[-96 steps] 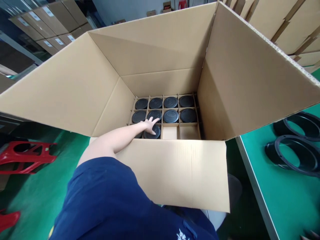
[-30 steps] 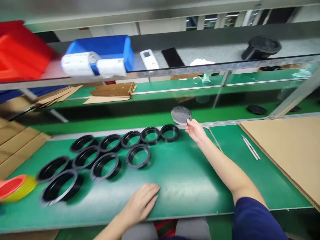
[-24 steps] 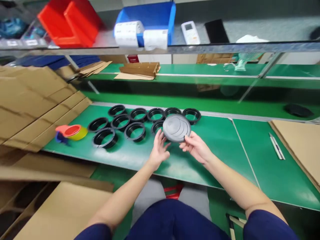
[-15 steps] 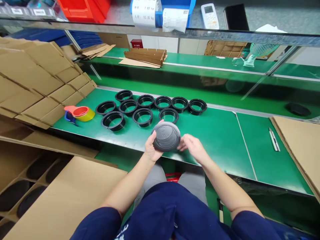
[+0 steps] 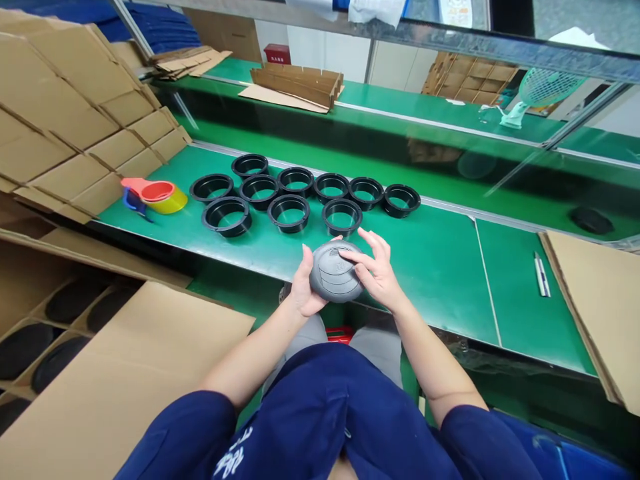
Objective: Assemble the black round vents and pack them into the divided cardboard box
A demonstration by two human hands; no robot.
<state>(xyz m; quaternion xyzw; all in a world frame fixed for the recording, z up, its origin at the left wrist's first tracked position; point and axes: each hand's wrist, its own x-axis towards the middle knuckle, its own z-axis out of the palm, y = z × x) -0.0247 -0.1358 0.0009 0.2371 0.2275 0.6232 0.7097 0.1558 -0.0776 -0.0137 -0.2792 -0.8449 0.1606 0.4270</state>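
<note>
My left hand [image 5: 306,288] grips a round dark grey plastic disc [image 5: 334,279] from its left side and from below. The disc has curved lines and a small marking on its face, and is held over the table's front edge. Fingers of my right hand [image 5: 376,272] rest on the disc's upper right face, spread apart rather than wrapped round it. Just beyond the disc, several black plastic rings [image 5: 343,217] stand in loose rows on the green table [image 5: 430,267].
Left of the rings lie a tape dispenser [image 5: 155,193] and stacked cardboard boxes [image 5: 75,120]. A box with dark round pieces [image 5: 65,300] is at lower left. A cutter knife [image 5: 541,275] and cardboard sheets [image 5: 595,293] lie at right. A metal shelf [image 5: 450,40] crosses above.
My right hand has moved from beside the disc onto its face. The left hand keeps hold of the disc. The view has tilted downward.
</note>
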